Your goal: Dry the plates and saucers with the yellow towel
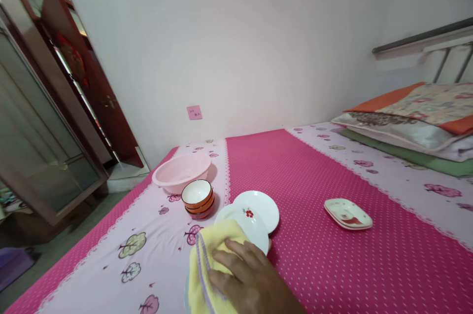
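Bottom centre of frame: our right hand (248,274) lies on yellow, purple-edged cloth (220,234) overlapping round white red-flowered plate (254,225); we cannot tell whether fingers clamp.

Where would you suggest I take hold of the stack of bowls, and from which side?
I'd cup the outer wall of the lowest bowl from the near left: the stack is nested upright, so it likely lifts together, while the pink basin sits behind and the flowered plate lies to the right.
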Demonstrator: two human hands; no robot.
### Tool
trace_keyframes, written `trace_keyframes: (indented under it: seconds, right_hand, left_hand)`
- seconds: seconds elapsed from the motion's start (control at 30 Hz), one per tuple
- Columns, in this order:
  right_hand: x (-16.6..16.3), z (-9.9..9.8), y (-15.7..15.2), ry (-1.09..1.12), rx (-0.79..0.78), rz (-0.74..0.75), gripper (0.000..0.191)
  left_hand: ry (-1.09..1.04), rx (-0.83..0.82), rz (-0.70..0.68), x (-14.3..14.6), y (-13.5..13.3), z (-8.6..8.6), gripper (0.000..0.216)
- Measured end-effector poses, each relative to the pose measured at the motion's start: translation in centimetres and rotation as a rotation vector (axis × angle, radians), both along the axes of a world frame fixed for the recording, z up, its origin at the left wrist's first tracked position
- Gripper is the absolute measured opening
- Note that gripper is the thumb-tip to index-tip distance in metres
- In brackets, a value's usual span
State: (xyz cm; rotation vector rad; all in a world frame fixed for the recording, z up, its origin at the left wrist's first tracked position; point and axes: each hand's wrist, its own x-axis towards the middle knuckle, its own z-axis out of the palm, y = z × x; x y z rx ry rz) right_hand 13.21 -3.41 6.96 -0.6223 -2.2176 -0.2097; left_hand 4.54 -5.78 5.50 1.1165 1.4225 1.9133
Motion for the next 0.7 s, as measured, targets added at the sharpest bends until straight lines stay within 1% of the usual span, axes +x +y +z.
trace_keyframes:
  seconds: [0.07,0.17,0.2,0.27,0.33,0.47,0.53,0.6,0.7]
  right_hand:
    - [0.4,1.3,0.1,-0.027,-0.043,0.017,0.029]
    - [0.8,2.5,0.3,0.031,-0.118,0.005,0.057]
    - [0.8,2.6,0.4,0.06,-0.149,-0.024,0.06]
    - [1.0,2.6,0.7,0.099,-0.204,-0.089,0.057]
    - [1.4,2.3,1.3,0.102,-0.253,-0.14,0.059]
    - [2.4,1.6,2.2,0.099,-0.328,-0.262,0.077]
    - [3.0,1.6,2.1,0.059,-0.362,-0.301,0.079]
    - [3.6,1.9,1.6,0.013,-0.382,-0.324,0.073]
    - [4.5,2.3,0.7,-0.007,-0.373,-0.326,0.067]
  left_hand:
    - [0.009,0.095,-0.097,0.9,0.4,0.1,0.037]
    - [-0.086,0.185,-0.269,0.9,1.6,0.1,0.046]
    - [-0.157,0.207,-0.33,0.8,2.0,-0.1,0.048]
    - [-0.36,0.249,-0.486,0.4,3.0,-0.5,0.049]
    - [-0.527,0.265,-0.602,0.2,3.7,-1.2,0.048]
    - [-0.938,0.233,-0.872,-0.1,4.0,-2.0,0.047]
    - [-1.123,0.219,-0.982,-0.4,3.9,-2.0,0.045]
    - [-1.164,0.238,-0.994,-0.8,3.9,-1.8,0.045]
    - [-1.119,0.251,-0.936,-1.6,4.0,-1.5,0.046]
